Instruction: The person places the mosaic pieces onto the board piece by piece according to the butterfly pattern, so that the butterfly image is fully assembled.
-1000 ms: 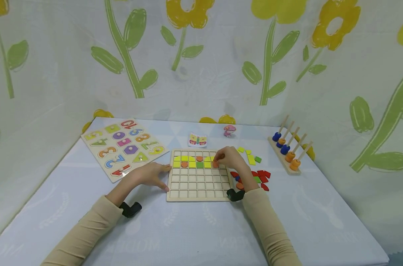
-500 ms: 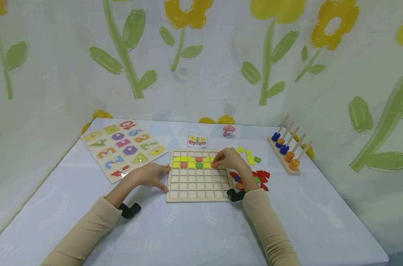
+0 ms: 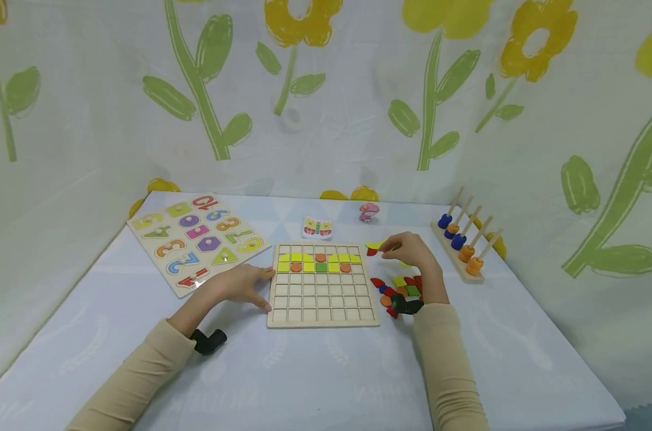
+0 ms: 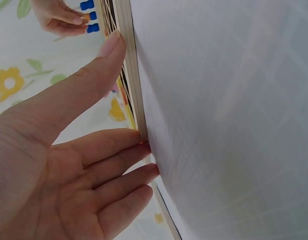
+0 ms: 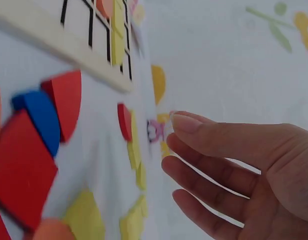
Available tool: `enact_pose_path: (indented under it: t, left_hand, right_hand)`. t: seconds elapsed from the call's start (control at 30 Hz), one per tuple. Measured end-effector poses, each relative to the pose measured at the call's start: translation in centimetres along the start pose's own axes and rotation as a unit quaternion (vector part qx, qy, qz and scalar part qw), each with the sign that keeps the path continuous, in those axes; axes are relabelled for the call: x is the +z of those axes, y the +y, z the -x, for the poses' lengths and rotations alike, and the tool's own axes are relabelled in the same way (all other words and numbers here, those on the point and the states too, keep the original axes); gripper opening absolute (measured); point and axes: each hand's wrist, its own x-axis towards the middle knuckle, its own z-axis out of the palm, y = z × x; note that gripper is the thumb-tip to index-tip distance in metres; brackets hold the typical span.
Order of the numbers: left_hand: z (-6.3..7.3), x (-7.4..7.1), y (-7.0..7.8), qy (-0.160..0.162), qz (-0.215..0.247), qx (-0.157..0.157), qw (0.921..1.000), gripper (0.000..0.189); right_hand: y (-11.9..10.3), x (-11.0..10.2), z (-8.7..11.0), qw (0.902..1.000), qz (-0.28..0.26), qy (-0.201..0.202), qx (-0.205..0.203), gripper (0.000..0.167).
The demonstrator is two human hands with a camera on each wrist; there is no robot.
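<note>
A wooden grid board point(image 3: 310, 296) lies at the middle of the table. Yellow tiles point(image 3: 308, 267), orange discs point(image 3: 346, 267) and a green square point(image 3: 321, 267) fill parts of its upper rows. My left hand point(image 3: 244, 286) rests against the board's left edge; in the left wrist view its thumb and straight fingers point(image 4: 106, 145) touch the rim. My right hand point(image 3: 412, 248) is over the table right of the board, near a yellow piece point(image 3: 374, 245) and a red piece point(image 3: 371, 252). The right wrist view shows nothing between its loosely bent fingers point(image 5: 214, 132).
More loose red, blue, orange, green and yellow pieces point(image 3: 399, 281) lie right of the board, partly under my right wrist. Behind the board are a butterfly card point(image 3: 317, 227) and a pink figurine point(image 3: 368, 211). A number puzzle point(image 3: 197, 239) lies left; a peg stacker point(image 3: 466, 254) stands right.
My right hand has let go of the orange disc, now in a second-row cell, and moved right off the board. A red piece lies near the board's upper right corner. My left hand stays put.
</note>
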Motion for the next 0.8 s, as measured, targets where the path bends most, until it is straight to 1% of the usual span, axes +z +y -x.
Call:
enact_pose_path:
  t: [0.17, 0.37, 0.53, 0.67, 0.8]
  left_hand:
    - [-0.1, 0.0, 0.0, 0.000, 0.001, -0.002, 1.0000, 0.087]
    - [-0.1, 0.1, -0.1, 0.001, 0.001, 0.003, 1.0000, 0.087]
    - [-0.1, 0.0, 0.0, 0.000, 0.000, 0.002, 1.0000, 0.086]
    - [-0.1, 0.0, 0.1, 0.001, -0.001, 0.003, 1.0000, 0.086]
    - [0.0, 0.0, 0.1, -0.001, 0.000, 0.004, 1.0000, 0.086]
  right_hand:
    - [2.2, -0.7, 0.1, 0.9996, 0.001, 0.011, 0.024, 0.024]
    - [4.2, -0.9, 0.3, 0.9986, -0.002, 0.014, 0.051, 0.026]
    - [4.9, -0.9, 0.4, 0.9964, -0.022, 0.017, 0.080, 0.026]
    - [5.5, -0.8, 0.2, 0.9938, -0.024, 0.013, 0.108, 0.027]
    - [5.8, -0.6, 0.0, 0.9922, -0.022, 0.010, 0.122, 0.028]
